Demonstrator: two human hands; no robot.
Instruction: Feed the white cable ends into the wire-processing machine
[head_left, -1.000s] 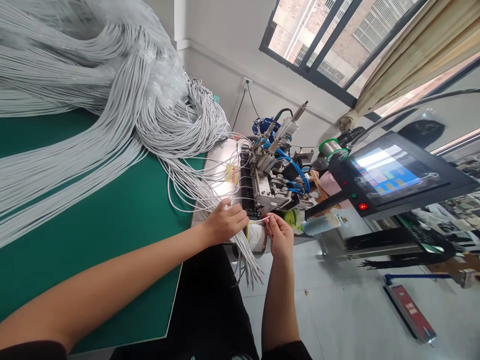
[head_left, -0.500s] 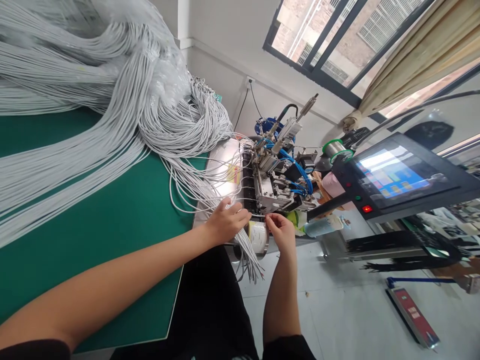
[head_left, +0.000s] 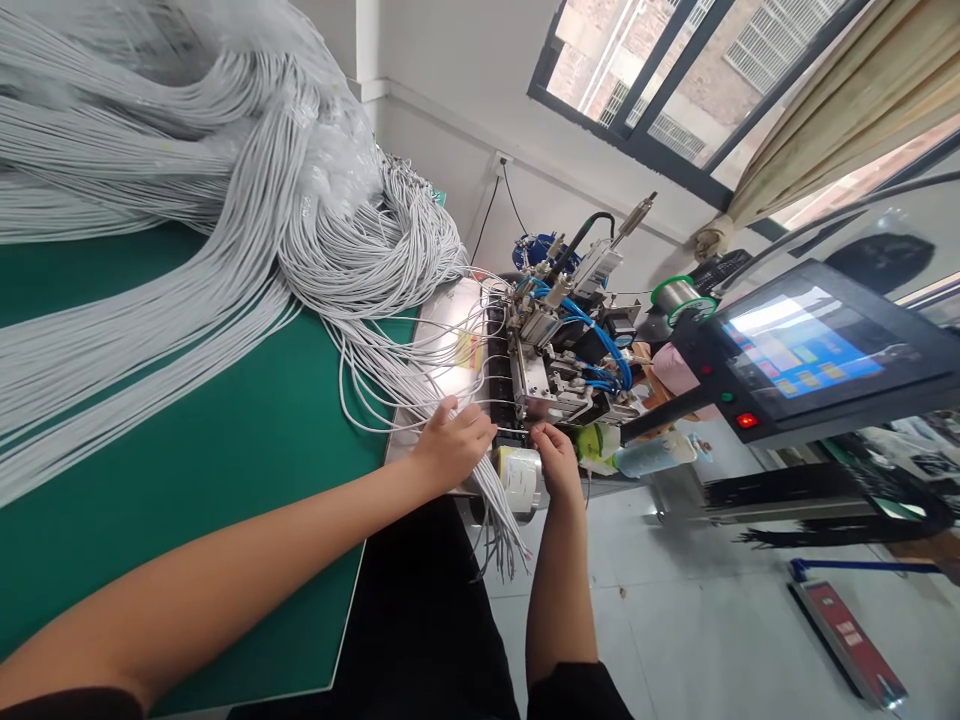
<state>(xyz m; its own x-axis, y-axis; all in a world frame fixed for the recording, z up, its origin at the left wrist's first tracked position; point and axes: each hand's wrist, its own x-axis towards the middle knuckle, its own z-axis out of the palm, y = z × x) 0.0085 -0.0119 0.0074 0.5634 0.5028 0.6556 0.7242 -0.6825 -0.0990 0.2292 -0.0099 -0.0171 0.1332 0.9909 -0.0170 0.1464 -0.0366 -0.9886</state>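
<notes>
A single white cable (head_left: 513,431) runs between my hands at the near end of the machine's black slotted rail. My left hand (head_left: 455,445) is closed on it, thumb and fingers bent, above a loose bundle of grey-white cables (head_left: 489,497) whose ends hang down past the table edge. My right hand (head_left: 556,458) pinches the cable close to its end, beside the metal block of the machine (head_left: 534,375). Several other cables lead into the rail farther along. Below the hands is a cylinder with a pale label (head_left: 519,478).
A large heap of cables (head_left: 360,240) covers the back of the green table (head_left: 225,450). A touch screen (head_left: 806,340) on an arm stands to the right, with a solder wire spool (head_left: 681,297) behind it. A bottle (head_left: 652,456) stands near the machine.
The right hand has moved slightly up toward the machine with the cable end. My left hand has shifted a little to the left. The view has turned slightly.
</notes>
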